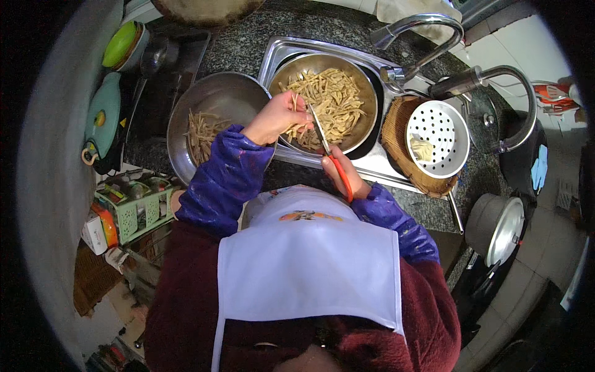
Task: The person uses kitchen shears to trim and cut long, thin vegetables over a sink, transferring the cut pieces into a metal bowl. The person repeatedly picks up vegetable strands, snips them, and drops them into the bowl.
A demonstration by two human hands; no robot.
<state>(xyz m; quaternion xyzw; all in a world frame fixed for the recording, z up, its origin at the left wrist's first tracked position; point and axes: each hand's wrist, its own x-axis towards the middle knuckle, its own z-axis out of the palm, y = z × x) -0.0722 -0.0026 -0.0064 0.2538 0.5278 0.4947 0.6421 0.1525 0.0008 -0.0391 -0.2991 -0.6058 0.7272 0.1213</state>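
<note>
My left hand (280, 119) is closed in a pinch on thin tan strips (296, 130), held over the near left rim of a metal bowl. That bowl (370, 84) sits in the sink and is heaped with pale brown strips (331, 99), perhaps dried vegetable. My right hand (338, 167) grips orange-handled scissors (342, 177), whose blades reach up beside the fingers of my left hand. Left of it stands a wider steel bowl (220, 93) with a smaller pile of darker, longer strips (203, 133), partly behind my left sleeve.
A white colander (460, 139) with a pale lump in it rests on a woven tray (396, 133) at the sink's right. Two curved faucets (427, 20) arch over the back. Green and white bowls (121, 46) and a teal lid (105, 115) stand at far left; a pot (486, 220) is at right.
</note>
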